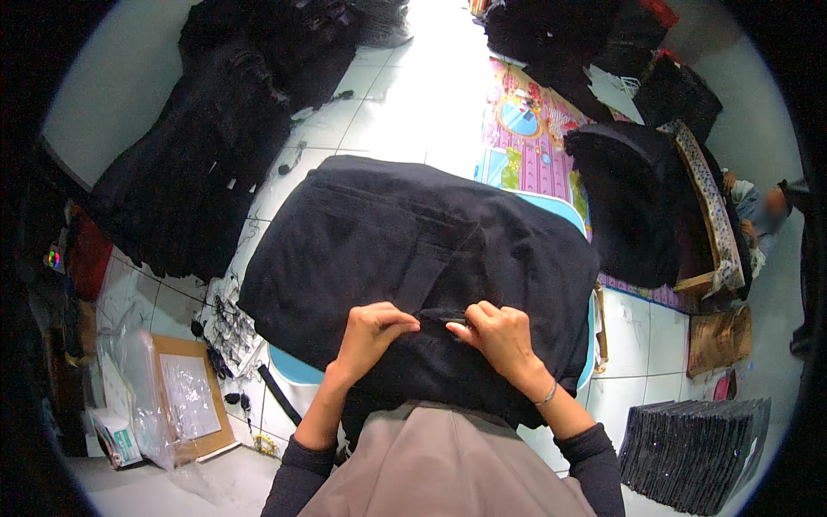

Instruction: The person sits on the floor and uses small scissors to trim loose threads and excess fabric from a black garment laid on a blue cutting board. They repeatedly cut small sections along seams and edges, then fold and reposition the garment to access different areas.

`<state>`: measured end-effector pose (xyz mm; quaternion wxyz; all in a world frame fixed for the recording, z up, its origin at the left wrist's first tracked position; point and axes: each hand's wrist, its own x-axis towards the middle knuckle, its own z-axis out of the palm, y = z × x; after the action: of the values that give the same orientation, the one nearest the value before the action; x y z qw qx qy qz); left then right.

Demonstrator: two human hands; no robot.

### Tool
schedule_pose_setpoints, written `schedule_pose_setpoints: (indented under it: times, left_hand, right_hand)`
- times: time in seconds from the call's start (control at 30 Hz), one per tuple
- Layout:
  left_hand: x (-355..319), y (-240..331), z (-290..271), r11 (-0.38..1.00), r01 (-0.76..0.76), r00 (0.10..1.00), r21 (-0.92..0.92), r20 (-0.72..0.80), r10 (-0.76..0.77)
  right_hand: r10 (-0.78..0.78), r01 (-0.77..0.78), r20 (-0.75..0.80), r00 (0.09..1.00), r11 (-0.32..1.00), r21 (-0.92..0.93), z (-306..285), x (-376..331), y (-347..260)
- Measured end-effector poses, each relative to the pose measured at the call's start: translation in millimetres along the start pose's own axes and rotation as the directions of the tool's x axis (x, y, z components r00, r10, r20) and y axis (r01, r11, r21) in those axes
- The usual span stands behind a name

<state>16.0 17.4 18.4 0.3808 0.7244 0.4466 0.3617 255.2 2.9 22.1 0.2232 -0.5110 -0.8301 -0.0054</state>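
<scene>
A large piece of black cloth (pixel 370 233) is spread over a light-blue-edged low table (pixel 297 366) in front of me. My left hand (pixel 370 338) is closed in a pinch on a raised fold of the cloth. Just right of it, my right hand (pixel 501 340) is also closed, thumb towards the left hand. Something thin and slim shows at its fingertips, too small to name. A narrow gap parts the two hands, and the cloth is bunched up between them.
Heaps of black cloth (pixel 215 146) lie at the left and far right. Stacked black packs (pixel 693 452) stand at lower right. A framed board (pixel 194 392) and clear plastic are at lower left. A person (pixel 758 220) sits at the right, beyond a patterned cushioned edge (pixel 711 202).
</scene>
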Motion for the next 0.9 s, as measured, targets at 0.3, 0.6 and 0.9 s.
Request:
schedule_pose_setpoints:
  times: [0.3, 0.6, 0.9]
  left_hand:
    - [-4, -4, -27, 0.950, 0.074, 0.970, -0.303, -0.200, -0.139]
    - [-65, -59, -168, 0.773, 0.504, 0.236, 0.385, -0.923, 0.305]
    - [-31, -20, -73, 0.922, 0.344, 0.593, 0.180, -0.803, -0.065]
  right_hand:
    - [-0.029, 0.031, 0.044, 0.999, 0.999, -0.037, -2, 3, -1]
    - [-0.026, 0.023, 0.010, 1.000, 0.980, 0.197, -14, 6, 7]
    - [0.485, -0.520, -0.636, 0.601, 0.841, 0.150, -133, 6, 87]
